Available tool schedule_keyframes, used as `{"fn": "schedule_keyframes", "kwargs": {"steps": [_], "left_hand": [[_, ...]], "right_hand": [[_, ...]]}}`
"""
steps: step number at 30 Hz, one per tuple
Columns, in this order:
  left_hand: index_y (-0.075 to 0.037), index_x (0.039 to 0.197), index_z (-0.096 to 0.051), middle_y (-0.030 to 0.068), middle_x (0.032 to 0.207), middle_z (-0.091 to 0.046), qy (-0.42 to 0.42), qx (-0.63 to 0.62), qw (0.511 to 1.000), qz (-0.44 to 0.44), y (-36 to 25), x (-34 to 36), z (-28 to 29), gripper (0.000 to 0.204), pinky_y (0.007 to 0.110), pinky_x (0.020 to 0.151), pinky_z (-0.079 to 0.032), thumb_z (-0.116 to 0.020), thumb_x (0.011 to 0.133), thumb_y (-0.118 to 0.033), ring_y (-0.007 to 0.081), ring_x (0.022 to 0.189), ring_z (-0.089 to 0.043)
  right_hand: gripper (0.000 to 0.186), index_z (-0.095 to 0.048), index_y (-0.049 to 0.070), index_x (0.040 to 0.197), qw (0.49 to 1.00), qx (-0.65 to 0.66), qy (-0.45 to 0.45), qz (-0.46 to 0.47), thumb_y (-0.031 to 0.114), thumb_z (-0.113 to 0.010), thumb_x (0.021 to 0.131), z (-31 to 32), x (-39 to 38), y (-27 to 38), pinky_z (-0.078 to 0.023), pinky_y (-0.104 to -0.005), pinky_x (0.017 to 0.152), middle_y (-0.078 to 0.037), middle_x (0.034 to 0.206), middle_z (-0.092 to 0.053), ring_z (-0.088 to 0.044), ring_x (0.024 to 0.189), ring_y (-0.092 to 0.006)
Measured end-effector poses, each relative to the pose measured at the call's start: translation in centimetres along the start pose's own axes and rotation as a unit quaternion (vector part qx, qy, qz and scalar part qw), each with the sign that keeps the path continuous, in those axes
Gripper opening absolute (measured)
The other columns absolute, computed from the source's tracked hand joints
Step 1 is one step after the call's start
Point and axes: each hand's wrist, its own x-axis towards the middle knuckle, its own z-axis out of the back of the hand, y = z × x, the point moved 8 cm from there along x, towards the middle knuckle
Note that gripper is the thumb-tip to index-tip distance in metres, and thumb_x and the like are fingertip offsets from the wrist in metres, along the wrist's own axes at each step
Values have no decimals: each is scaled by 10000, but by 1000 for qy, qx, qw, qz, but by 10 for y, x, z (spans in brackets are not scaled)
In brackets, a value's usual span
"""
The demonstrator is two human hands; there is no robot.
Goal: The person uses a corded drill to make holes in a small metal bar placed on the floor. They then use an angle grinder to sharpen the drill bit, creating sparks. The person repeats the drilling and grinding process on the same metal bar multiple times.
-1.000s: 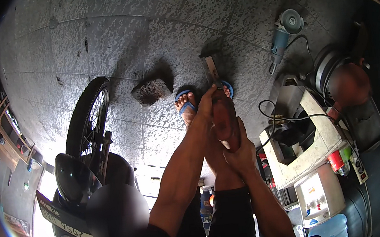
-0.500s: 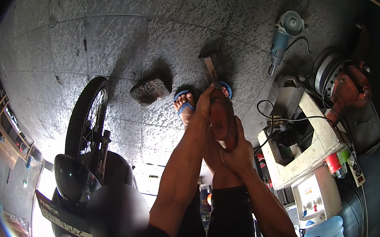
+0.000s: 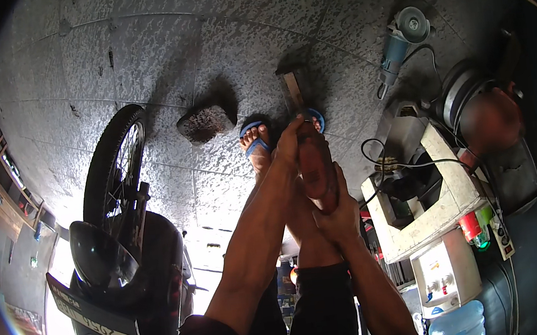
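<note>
Both hands hold a worn reddish power tool [image 3: 315,166] in front of my legs; its exact kind does not show. My left hand [image 3: 289,142] is closed round its far end. Lower down, my right hand [image 3: 340,217] grips the rear handle. A narrow brownish bar [image 3: 293,89] with a dark crosspiece at its top shows past the tool's far end, between my feet. Whether the bar joins the tool or stands apart, I cannot tell. My feet in blue flip-flops [image 3: 253,130] are on either side.
A rough dark block [image 3: 206,123] lies on the tiled floor left of my feet. At left stands a motorcycle with its front wheel [image 3: 114,164]. To the right are an angle grinder [image 3: 403,39], a pale open frame [image 3: 428,219], a trailing cord [image 3: 435,162] and a water dispenser [image 3: 446,273].
The whole view has shifted slightly, so the floor things sit a little higher and further left. Both hands keep the same hold on the tool.
</note>
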Motion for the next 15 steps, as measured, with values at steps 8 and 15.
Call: {"fn": "schedule_keyframes", "kwargs": {"steps": [8,15], "left_hand": [[-63,994,-661,78,858,-688,-10,-5,1000,-1,-4,0,-2,307,349,700,-581,-577,1022,-357,203,732,-670],[-66,994,-662,75,852,-686,-34,12,999,5,-1,-4,-8,299,346,697,-578,-588,1018,-354,198,728,-667]], "right_hand": [[1062,-240,132,1608,1000,8,7,-2,266,-839,741,-3,0,-4,-582,-524,822,-282,1082,-715,-702,967,-483],[1066,-226,136,1613,1000,30,6,-5,242,-830,741,-1,1,-10,-587,-515,838,-282,1110,-712,-699,988,-484]]}}
